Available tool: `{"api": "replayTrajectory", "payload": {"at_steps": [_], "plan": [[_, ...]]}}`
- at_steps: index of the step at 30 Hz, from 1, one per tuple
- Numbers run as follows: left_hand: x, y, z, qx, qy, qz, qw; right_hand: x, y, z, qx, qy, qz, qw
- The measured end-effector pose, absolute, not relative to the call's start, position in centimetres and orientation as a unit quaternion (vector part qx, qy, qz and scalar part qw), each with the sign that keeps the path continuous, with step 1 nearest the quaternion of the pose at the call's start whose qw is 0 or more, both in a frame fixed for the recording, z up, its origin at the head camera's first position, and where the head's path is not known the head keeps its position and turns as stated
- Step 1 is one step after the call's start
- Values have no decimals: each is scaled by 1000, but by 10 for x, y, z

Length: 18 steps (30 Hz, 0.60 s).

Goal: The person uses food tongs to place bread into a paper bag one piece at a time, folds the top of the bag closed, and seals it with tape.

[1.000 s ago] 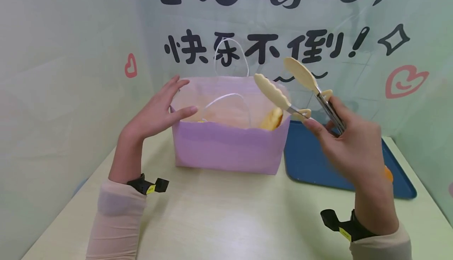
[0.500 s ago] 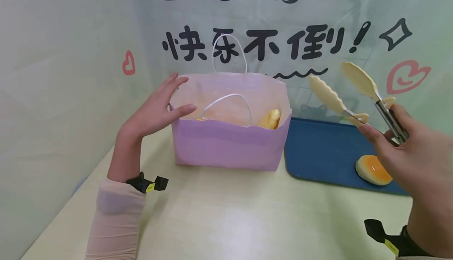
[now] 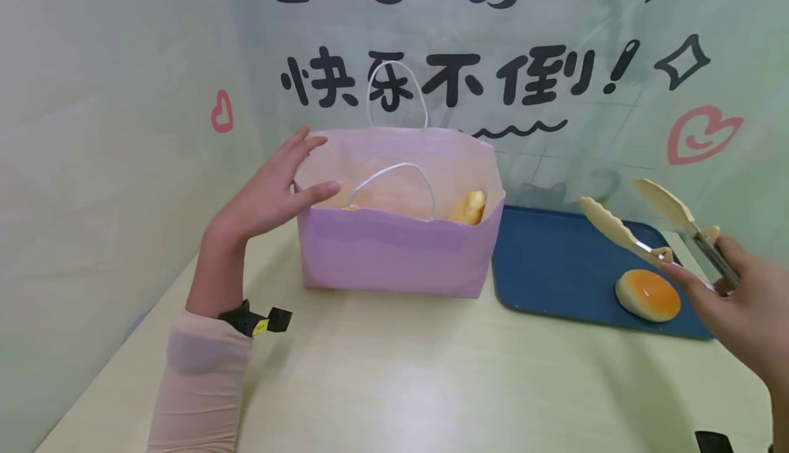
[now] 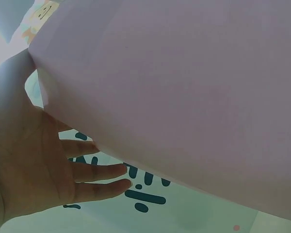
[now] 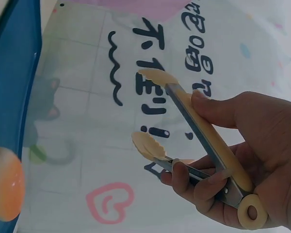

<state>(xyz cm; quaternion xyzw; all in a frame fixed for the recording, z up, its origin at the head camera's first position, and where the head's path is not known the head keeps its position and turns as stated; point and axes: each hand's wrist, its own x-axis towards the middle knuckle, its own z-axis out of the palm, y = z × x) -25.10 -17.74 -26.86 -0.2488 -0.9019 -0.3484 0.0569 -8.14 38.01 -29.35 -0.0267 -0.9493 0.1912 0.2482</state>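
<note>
A purple paper bag (image 3: 394, 254) with white string handles stands with its mouth wide. My left hand (image 3: 265, 192) rests at its left rim, fingers fairly straight and thumb over the opening; the left wrist view shows that hand (image 4: 43, 160) beside the bag's side. Yellow bread (image 3: 470, 207) pokes up inside the bag at the right. In my right hand (image 3: 733, 302) I grip cream-tipped tongs (image 3: 616, 227), their arms spread with nothing between them. Below the tongs a round orange-topped bun (image 3: 647, 295) lies on a blue tray (image 3: 548, 261). The right wrist view also shows the tongs (image 5: 203, 136).
The pale table (image 3: 419, 364) stretches in front of the bag and tray. A printed cloth wall (image 3: 555, 14) stands close behind them, and another pale wall (image 3: 111, 131) runs along the left.
My right hand has carried the spread tongs from over the bag's right side rightward, then down toward the tray, uncovering the bun. My left hand has stayed at the bag's rim.
</note>
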Motion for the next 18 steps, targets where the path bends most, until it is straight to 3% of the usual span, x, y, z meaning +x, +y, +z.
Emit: {"api": "replayTrajectory", "payload": {"at_steps": [6,14,18], "plan": [[-251,-176,-267,-249,-903,-347,58,-72,401,-324,-72,-964,161,198],[-251,-176,-268,-246,-903,-348,53,-63,433,-363,-92,-965,136,204],[-251,-177,-269,-246,-903,-348,53,-63,443,-374,-110,-969,141,168]]}}
